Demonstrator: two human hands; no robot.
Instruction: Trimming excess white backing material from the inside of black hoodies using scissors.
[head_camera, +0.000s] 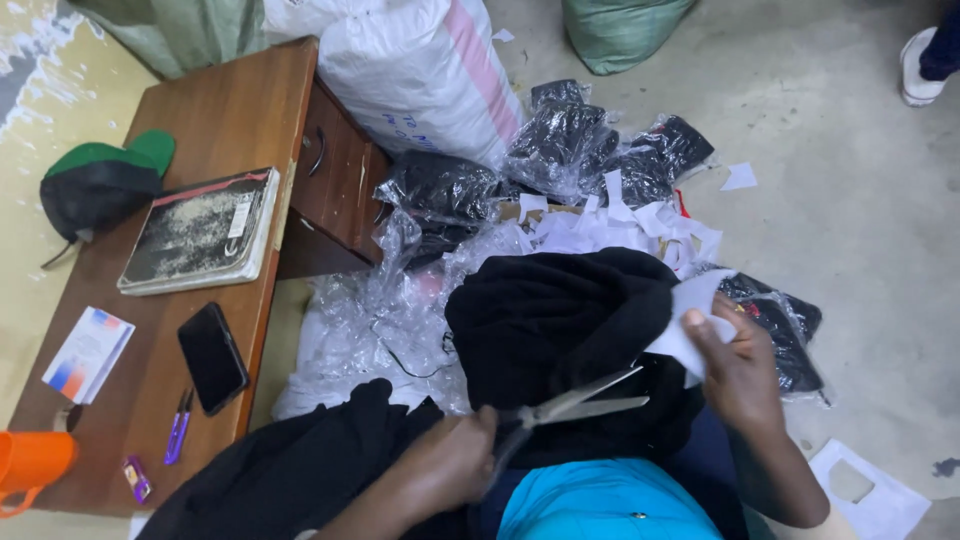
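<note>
Left hand (450, 465) gripping scissors (565, 408), right hand (738, 365) holding probably paper tag (690, 320), black garment (560, 330)

Single view only — a head-worn camera looking steeply down over the wearer's chest and lap. The left hand (450, 465) and right hand (738, 370) sit close to the lens in the lower frame. The view faces forward across a concrete floor (850, 200), with a wooden desk (225, 110) along the left edge. Near range — no second view shares the scene.
</note>
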